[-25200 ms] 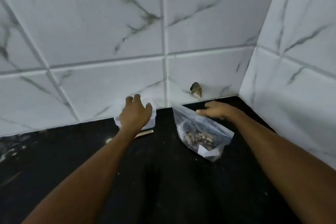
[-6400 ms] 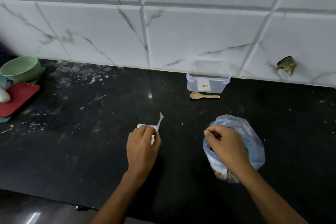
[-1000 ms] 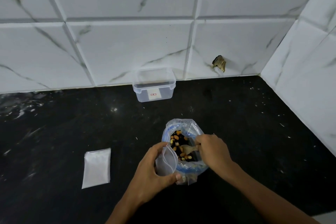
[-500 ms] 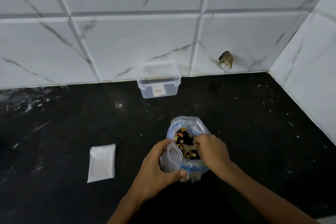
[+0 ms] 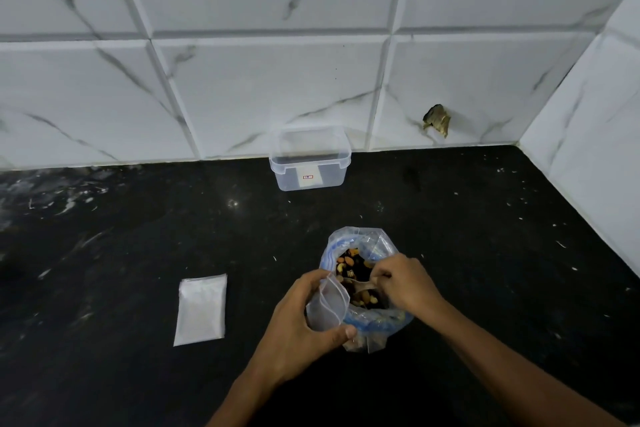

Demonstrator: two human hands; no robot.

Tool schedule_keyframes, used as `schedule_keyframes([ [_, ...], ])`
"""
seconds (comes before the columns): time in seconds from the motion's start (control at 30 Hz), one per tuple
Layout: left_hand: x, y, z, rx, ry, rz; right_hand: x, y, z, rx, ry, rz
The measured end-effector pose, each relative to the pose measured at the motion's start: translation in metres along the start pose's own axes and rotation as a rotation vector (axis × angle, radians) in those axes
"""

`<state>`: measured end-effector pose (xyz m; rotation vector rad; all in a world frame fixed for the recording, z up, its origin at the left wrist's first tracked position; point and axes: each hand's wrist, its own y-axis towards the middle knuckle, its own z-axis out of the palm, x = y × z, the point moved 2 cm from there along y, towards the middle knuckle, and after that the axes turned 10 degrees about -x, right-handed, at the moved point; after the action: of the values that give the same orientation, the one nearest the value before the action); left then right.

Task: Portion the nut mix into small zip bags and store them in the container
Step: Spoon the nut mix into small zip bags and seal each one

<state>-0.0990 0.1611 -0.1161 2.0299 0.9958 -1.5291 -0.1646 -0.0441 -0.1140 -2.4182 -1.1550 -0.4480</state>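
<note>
A large clear bag of nut mix (image 5: pixel 360 246) stands open on the black counter (image 5: pixel 485 236). My left hand (image 5: pixel 301 326) grips a small zip bag (image 5: pixel 327 305), held open against the big bag's near left rim. My right hand (image 5: pixel 405 282) pinches a wooden spoon (image 5: pixel 362 286), whose bowl lies among the nuts inside the big bag. A stack of flat small zip bags (image 5: pixel 201 308) lies to the left. The clear plastic container (image 5: pixel 310 163) stands open at the wall.
White marble tiles form the back wall and a side wall on the right, meeting in a corner. A broken hole (image 5: pixel 437 120) shows in the back wall. Pale crumbs and smears mark the counter at the left (image 5: pixel 59 198).
The spoon has shifted a little inside the nut bag, and the view has drifted slightly. Both hands keep their holds on the small bag and the spoon.
</note>
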Motion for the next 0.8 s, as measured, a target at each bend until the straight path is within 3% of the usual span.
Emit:
schedule_keyframes([
  [0.2, -0.013, 0.004, -0.007, -0.107, 0.045, 0.016, 0.000, -0.005, -0.034, 0.012, 0.079, 0.011],
  [0.53, -0.043, 0.026, -0.016, -0.226, 0.302, 0.134, 0.030, -0.030, -0.113, -0.033, 0.418, 0.025],
  [0.8, -0.053, 0.034, -0.002, -0.259, 0.325, 0.135, 0.085, -0.058, -0.109, -0.210, -0.143, -0.330],
])
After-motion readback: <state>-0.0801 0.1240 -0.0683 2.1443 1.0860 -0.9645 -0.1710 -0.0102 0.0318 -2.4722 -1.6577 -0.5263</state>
